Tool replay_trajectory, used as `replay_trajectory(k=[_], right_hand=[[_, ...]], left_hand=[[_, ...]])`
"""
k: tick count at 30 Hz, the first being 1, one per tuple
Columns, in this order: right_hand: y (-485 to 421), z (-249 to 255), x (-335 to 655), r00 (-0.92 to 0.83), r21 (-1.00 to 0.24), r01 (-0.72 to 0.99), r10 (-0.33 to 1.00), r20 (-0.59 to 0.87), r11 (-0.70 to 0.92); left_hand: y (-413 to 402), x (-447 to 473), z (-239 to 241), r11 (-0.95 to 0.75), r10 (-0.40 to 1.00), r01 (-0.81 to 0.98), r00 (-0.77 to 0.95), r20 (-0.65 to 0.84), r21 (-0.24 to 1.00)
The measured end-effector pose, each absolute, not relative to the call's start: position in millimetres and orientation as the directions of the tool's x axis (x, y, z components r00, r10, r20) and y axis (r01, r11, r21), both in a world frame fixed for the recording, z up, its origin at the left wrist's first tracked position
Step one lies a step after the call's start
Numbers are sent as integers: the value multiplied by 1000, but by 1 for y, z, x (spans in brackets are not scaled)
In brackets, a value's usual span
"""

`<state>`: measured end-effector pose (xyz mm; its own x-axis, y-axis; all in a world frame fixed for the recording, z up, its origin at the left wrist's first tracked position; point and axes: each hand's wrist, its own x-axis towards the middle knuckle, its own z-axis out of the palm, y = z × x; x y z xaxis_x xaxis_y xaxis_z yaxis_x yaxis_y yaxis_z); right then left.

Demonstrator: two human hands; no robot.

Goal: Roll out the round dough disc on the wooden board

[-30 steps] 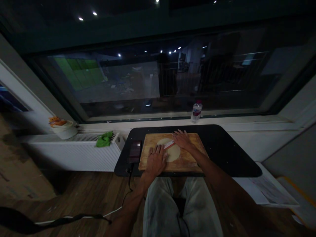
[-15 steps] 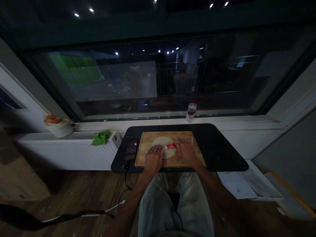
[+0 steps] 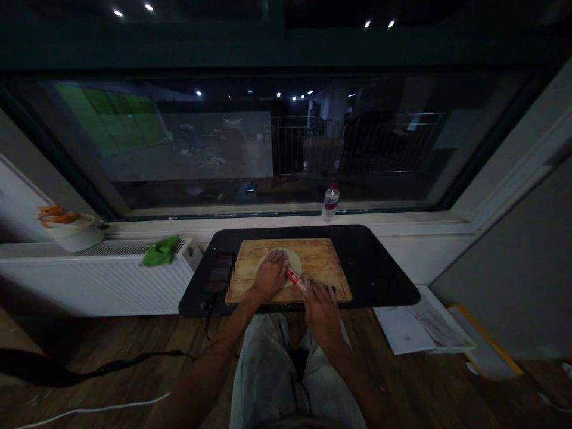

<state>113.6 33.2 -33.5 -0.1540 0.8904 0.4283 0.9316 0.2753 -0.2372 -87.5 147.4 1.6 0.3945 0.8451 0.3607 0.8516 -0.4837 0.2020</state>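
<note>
A wooden cutting board (image 3: 326, 262) lies on a small black table (image 3: 379, 268) in front of my knees. On the board is a flat pale round of dough (image 3: 292, 259). My left hand (image 3: 269, 275) lies flat on the dough with the fingers stretched out. A slim red-and-white rolling pin (image 3: 295, 278) runs diagonally from under the left hand to my right hand (image 3: 320, 307), which rests palm-down on its near end at the board's front edge.
A water bottle (image 3: 330, 202) stands on the window sill behind the table. A dark device (image 3: 220, 271) with a cable sits on the table's left edge. A green cloth (image 3: 159, 251) and a white bowl (image 3: 71, 229) rest on the radiator at left. Papers (image 3: 420, 330) lie on the floor at right.
The left hand slid forward onto the dough. The right hand pulled back to the board's front edge, turning the rolling pin diagonal. The camera view shifted right.
</note>
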Motion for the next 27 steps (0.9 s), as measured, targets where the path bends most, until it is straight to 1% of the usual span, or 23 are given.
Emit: replay_trajectory(k=[3,5,6,9,11,14,16,18,21,23,27], right_hand=[[35,-28,116,-90,-228,953,903,420,201],[42,-20,124,-80,-218,960,914,397,178],[46,-15,130,-105,-214,957,921,376,197],[60,-4,145,-266,-213,918,918,296,335],[69,1,152,-323,-217,898,909,264,382],[85,4,156,-275,-221,915,922,271,338],[96,5,156,-198,-231,935,936,289,269],[107,4,156,-114,-261,945,945,306,198],[121,-1,155,3,-349,930,948,320,115],[127,-7,155,58,-416,905,943,328,89],[130,-16,157,97,-512,852,926,365,112]], left_hand=[[156,-85,1,-511,838,834,429,338,209],[158,-85,-1,-526,833,821,444,331,223],[158,-85,-2,-532,830,813,447,333,236],[155,-86,-6,-523,840,797,422,341,303],[151,-87,-7,-464,872,808,345,347,363],[142,-89,-5,-260,938,871,125,323,417],[134,-89,-4,-105,964,919,0,266,380],[125,-85,-3,-25,980,955,-35,195,296],[118,-72,0,-25,993,978,0,122,206],[119,-61,3,-32,995,982,13,101,188],[125,-46,9,-65,996,983,54,71,172]])
